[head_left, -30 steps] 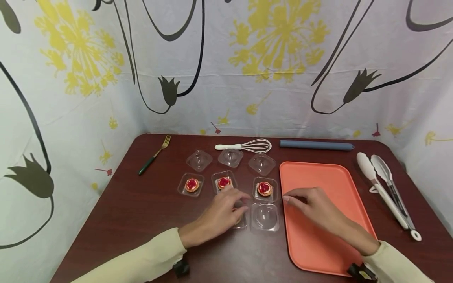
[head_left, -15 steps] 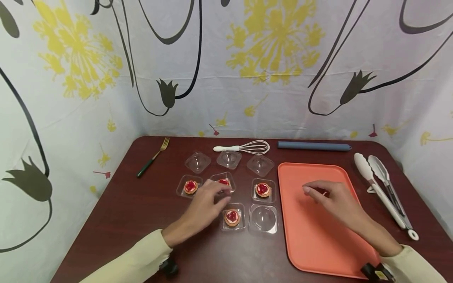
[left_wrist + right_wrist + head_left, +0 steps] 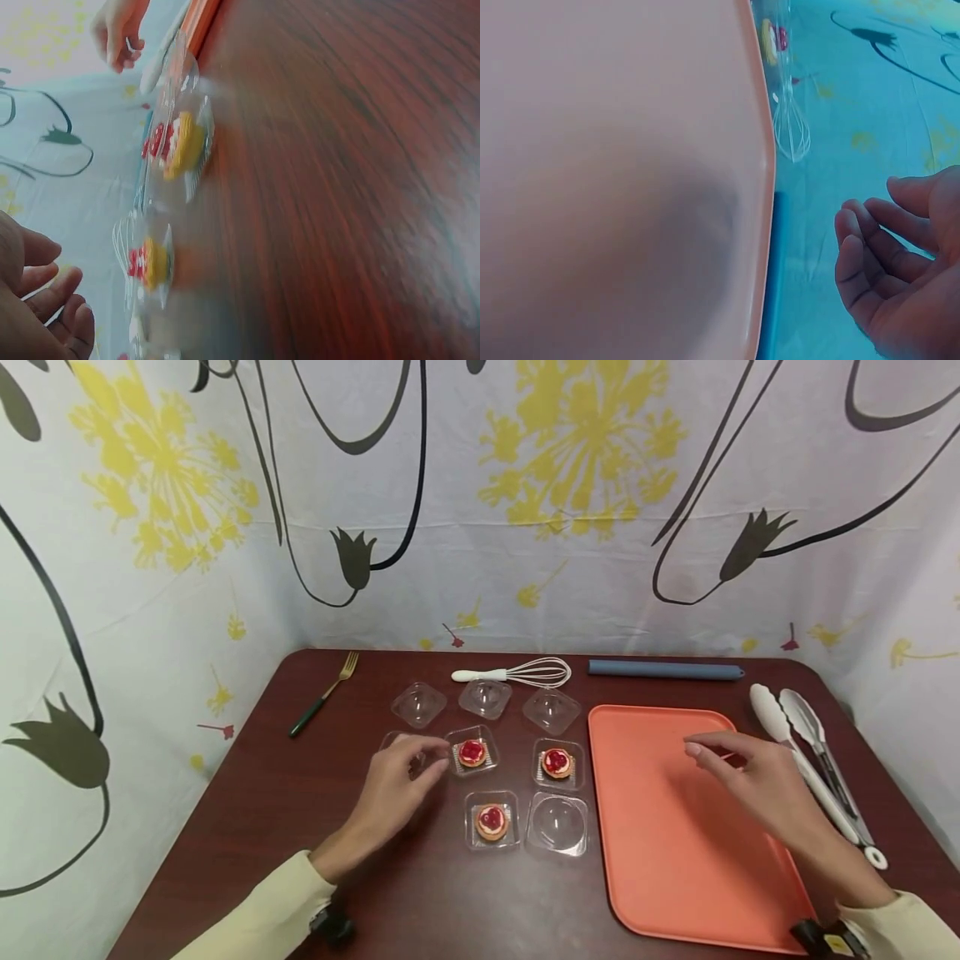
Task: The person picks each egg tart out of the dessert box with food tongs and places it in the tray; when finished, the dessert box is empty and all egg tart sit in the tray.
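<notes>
My left hand hovers over the left side of the table, its fingers loosely bent and holding nothing. It hides most of the leftmost clear container and the tart there. Beside it, a red-topped tart sits in an opened clear plastic container. Other tarts in such containers are the right-hand tart and the front tart. The front container's clear lid lies folded out to its right. My right hand hangs above the orange tray, fingers loosely bent around nothing.
Several clear lids, such as the middle lid, stand behind the tarts. A whisk and a blue rod lie along the back edge. A green-handled fork is at left, tongs at right.
My left hand has moved left, away from the front tart, uncovering it and then the middle tart. My right hand has moved right over the tray.
</notes>
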The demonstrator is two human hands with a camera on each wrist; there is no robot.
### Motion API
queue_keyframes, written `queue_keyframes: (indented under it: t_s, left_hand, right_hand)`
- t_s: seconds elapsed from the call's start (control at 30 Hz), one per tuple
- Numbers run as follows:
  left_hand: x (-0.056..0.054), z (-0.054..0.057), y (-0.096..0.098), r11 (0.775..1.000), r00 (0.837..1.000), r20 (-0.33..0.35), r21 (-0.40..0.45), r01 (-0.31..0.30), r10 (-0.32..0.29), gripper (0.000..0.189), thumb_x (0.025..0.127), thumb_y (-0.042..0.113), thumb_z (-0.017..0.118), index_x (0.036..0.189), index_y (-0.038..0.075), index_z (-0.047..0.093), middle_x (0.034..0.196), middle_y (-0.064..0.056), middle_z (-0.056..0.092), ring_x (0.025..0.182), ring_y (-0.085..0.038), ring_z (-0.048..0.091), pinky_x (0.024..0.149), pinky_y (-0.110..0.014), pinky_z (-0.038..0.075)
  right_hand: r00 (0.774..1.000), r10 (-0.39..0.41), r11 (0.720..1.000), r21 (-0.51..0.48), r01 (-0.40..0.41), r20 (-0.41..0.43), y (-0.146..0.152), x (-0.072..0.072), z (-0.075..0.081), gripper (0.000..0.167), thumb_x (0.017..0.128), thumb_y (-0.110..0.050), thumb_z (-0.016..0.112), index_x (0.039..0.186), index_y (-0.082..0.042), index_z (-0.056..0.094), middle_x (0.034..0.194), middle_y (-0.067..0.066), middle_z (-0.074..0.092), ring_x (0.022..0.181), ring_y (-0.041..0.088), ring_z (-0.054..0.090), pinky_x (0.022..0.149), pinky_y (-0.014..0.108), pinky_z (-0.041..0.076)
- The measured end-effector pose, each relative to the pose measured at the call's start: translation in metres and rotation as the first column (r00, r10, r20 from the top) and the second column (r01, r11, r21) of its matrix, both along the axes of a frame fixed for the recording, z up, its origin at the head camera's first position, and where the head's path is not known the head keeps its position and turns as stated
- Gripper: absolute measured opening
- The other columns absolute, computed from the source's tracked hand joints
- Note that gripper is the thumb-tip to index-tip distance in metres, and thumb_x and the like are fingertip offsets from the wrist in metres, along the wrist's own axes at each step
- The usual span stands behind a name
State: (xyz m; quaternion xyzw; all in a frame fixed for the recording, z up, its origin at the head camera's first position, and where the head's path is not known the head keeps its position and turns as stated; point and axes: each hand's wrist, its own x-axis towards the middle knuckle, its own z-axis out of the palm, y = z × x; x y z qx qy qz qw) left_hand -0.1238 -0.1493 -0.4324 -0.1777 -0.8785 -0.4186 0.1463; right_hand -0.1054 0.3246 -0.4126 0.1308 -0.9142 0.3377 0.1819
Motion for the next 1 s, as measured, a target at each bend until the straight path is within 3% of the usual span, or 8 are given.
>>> queue_keyframes:
  t_s: [0.2,0.33,0.47,0.6,0.77,0.93,1.0]
  left_hand:
    - [-0.001,0.000,-0.018,0.999,0.998,-0.052,0.043,-0.029,0.032,0.023,0.094,0.000,0.086,0.116,0.006,0.082,0.105,-0.006,0.076,0.088,-0.030,0.067,0.070,-0.041,0.056]
    - [-0.004,0.001,-0.031,0.996,0.995,-0.090,0.078,-0.039,0.046,0.026,0.093,-0.002,0.087,0.117,0.005,0.081,0.113,-0.006,0.076,0.092,-0.028,0.066,0.070,-0.027,0.053]
    - [-0.005,-0.002,-0.045,0.994,0.990,-0.124,0.096,-0.054,0.066,0.030,0.091,-0.003,0.088,0.120,0.004,0.080,0.119,-0.006,0.076,0.107,-0.026,0.068,0.088,-0.012,0.049]
    - [-0.008,-0.006,-0.057,0.993,0.983,-0.162,0.094,-0.070,0.084,0.034,0.090,-0.003,0.089,0.122,0.003,0.079,0.123,-0.008,0.077,0.120,-0.027,0.068,0.106,-0.011,0.043]
    - [-0.007,-0.013,-0.067,0.992,0.980,-0.171,0.096,-0.085,0.101,0.041,0.090,-0.002,0.089,0.128,0.000,0.077,0.130,-0.012,0.075,0.127,-0.030,0.065,0.111,-0.010,0.039]
    - [-0.006,-0.021,-0.074,0.991,0.987,-0.112,0.080,-0.109,0.118,0.047,0.091,0.000,0.089,0.135,0.000,0.073,0.138,-0.015,0.071,0.133,-0.031,0.062,0.111,-0.008,0.035]
    - [-0.006,-0.024,-0.076,0.991,0.991,-0.067,0.066,-0.115,0.119,0.051,0.092,0.003,0.089,0.139,0.000,0.071,0.142,-0.015,0.069,0.136,-0.032,0.060,0.112,-0.007,0.034]
  right_hand:
    - [0.995,-0.102,0.995,-0.010,0.102,0.006,0.019,0.002,-0.002,0.019,0.099,-0.009,0.084,0.117,-0.014,0.086,0.104,-0.013,0.079,0.088,-0.015,0.062,0.077,0.005,0.045]
    - [0.986,-0.169,0.985,-0.014,0.170,0.009,0.032,0.004,0.001,0.020,0.099,-0.013,0.084,0.119,-0.012,0.085,0.109,-0.029,0.072,0.090,-0.016,0.059,0.077,0.004,0.043]
    - [0.975,-0.222,0.975,-0.018,0.222,0.023,0.045,0.007,0.003,0.025,0.098,-0.013,0.085,0.123,-0.010,0.084,0.111,-0.042,0.063,0.092,-0.018,0.057,0.077,0.002,0.042]
    - [0.963,-0.268,0.963,-0.012,0.269,0.028,0.057,0.009,0.003,0.029,0.097,-0.014,0.086,0.126,-0.008,0.082,0.108,-0.044,0.061,0.090,-0.019,0.055,0.076,0.002,0.041]
    - [0.947,-0.318,0.948,0.016,0.317,0.037,0.071,0.011,-0.001,0.035,0.099,-0.017,0.085,0.130,-0.003,0.079,0.109,-0.048,0.051,0.091,-0.022,0.051,0.075,0.002,0.038]
    - [0.937,-0.347,0.938,0.011,0.347,0.048,0.083,0.014,-0.007,0.038,0.100,-0.018,0.083,0.133,0.001,0.076,0.110,-0.049,0.047,0.091,-0.025,0.048,0.074,0.001,0.037]
    - [0.930,-0.365,0.931,0.018,0.365,0.042,0.087,0.014,-0.010,0.038,0.100,-0.018,0.083,0.132,0.001,0.076,0.112,-0.037,0.056,0.090,-0.023,0.047,0.073,0.003,0.036]
